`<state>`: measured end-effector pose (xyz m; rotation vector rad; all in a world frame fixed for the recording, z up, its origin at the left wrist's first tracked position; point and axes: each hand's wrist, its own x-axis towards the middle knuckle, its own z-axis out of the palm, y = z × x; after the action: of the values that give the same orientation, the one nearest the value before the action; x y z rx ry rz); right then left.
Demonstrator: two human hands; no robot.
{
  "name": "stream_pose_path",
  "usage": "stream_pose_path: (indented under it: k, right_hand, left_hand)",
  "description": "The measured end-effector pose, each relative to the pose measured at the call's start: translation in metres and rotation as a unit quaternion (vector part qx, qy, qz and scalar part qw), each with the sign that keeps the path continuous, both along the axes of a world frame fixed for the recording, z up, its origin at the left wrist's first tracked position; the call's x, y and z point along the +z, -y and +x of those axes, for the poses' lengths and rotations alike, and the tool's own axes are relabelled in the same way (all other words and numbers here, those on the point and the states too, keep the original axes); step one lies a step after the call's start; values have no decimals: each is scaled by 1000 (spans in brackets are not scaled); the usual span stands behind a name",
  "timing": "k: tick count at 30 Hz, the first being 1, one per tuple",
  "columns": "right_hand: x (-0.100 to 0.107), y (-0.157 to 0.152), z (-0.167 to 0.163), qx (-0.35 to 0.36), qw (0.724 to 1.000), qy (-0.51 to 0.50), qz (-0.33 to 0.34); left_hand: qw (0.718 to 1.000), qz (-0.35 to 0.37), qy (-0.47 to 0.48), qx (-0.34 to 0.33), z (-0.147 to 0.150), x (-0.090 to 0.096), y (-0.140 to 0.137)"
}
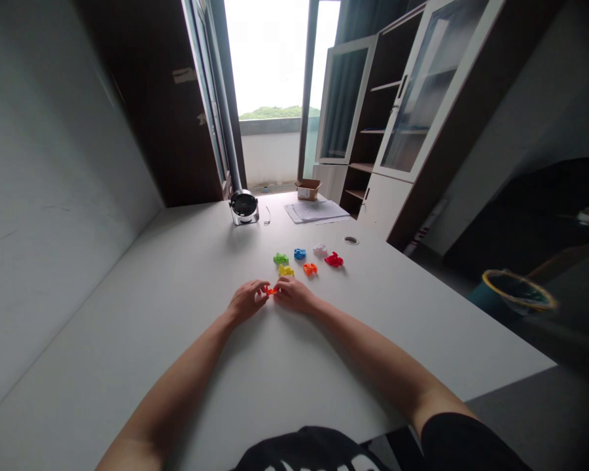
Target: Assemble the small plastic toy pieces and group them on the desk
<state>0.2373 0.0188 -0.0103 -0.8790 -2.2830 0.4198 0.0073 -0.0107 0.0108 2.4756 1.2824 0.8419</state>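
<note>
My left hand (248, 299) and my right hand (293, 294) meet over the white table (201, 261). Between their fingertips is a small orange-red toy piece (271, 291), partly covered by the fingers. Just beyond my right hand lies a yellow toy (285, 270). Farther back are a green toy (281, 258) and a blue toy (300, 254). To the right sit an orange toy (310, 269), a pale pink toy (319, 250) and a red toy (334, 260). They look like little plastic vehicles, too small to tell exactly.
At the table's far end stand a black and silver round device (244, 207), papers (319, 210) and a small cardboard box (307, 190). A round cable hole (351, 241) is near the right edge. A bin (517, 292) stands on the floor at right, and a wall borders the left.
</note>
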Motion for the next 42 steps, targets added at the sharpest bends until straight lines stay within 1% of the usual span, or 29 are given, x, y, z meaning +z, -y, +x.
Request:
stream_pose_path:
  k: [10, 17, 21, 25, 29, 36, 42]
  right_hand:
    - [8, 3, -1, -4, 1000, 4, -19]
    - [7, 4, -1, -2, 1000, 0, -14]
    - [6, 5, -1, -3, 1000, -3, -16]
    - [6, 5, 1, -7, 1000, -5, -25]
    - [5, 5, 1, -6, 1000, 5, -20]
    - [11, 8, 0, -19, 999, 5, -26]
    - [13, 9, 0, -16, 1000, -2, -20]
  left_hand:
    - [1000, 5, -3, -4, 0, 0, 0]
    - [999, 20, -48, 15, 1, 4, 1]
    - [998, 19, -60, 14, 1, 6, 1]
    - [998, 18, -63, 10, 2, 7, 2]
    - [998, 17, -59, 3, 3, 8, 3]
    - [999, 16, -40, -1, 3, 10, 4]
    - [1000, 14, -26, -2, 3, 10, 4]
